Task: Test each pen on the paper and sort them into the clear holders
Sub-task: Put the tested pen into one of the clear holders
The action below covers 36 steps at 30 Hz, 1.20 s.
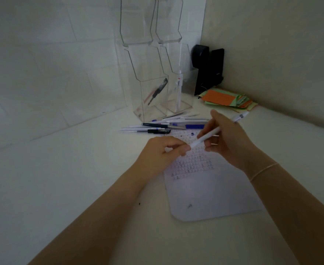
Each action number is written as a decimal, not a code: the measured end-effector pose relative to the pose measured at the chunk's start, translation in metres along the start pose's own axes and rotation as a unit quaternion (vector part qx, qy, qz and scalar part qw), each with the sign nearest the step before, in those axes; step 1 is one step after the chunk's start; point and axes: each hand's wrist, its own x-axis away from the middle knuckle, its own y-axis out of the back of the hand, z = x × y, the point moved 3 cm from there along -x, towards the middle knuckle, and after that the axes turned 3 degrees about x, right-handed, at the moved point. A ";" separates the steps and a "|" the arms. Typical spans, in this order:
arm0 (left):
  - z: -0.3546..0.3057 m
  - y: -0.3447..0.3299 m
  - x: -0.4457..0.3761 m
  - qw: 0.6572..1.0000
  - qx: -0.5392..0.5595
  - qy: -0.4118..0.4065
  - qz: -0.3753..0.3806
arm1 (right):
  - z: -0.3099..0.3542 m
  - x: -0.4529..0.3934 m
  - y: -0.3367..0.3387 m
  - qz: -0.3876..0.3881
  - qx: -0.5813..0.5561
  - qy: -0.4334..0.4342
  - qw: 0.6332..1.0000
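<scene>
Above the paper (211,190) our right hand (224,142) grips a white pen (216,131), its printing too blurred to read; our left hand (161,150) pinches its tip end. Beyond, loose pens (163,127) lie before the clear holders (153,92). Bare table (71,178) spreads left.

Open bench (65,169) surface is left to the left of the paper (212,192) and in front of it. The way to the clear holders (153,92) at the back is crossed by a row of loose pens (163,127) laid just before their bases. The right rear corner is taken up by a stack of coloured paper (228,99) and a black device (209,67), with walls closing both sides.
</scene>
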 end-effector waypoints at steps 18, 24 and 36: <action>0.018 -0.015 -0.003 0.953 -0.281 -0.113 0.017 | -0.046 0.018 -0.012 -0.088 0.228 0.132 0.960; 0.021 -0.014 -0.003 0.958 -0.268 -0.101 0.016 | -0.049 0.017 -0.011 -0.136 0.290 0.148 0.936; 0.021 -0.014 -0.003 0.961 -0.259 -0.094 0.017 | -0.047 0.018 -0.014 -0.148 0.329 0.186 0.914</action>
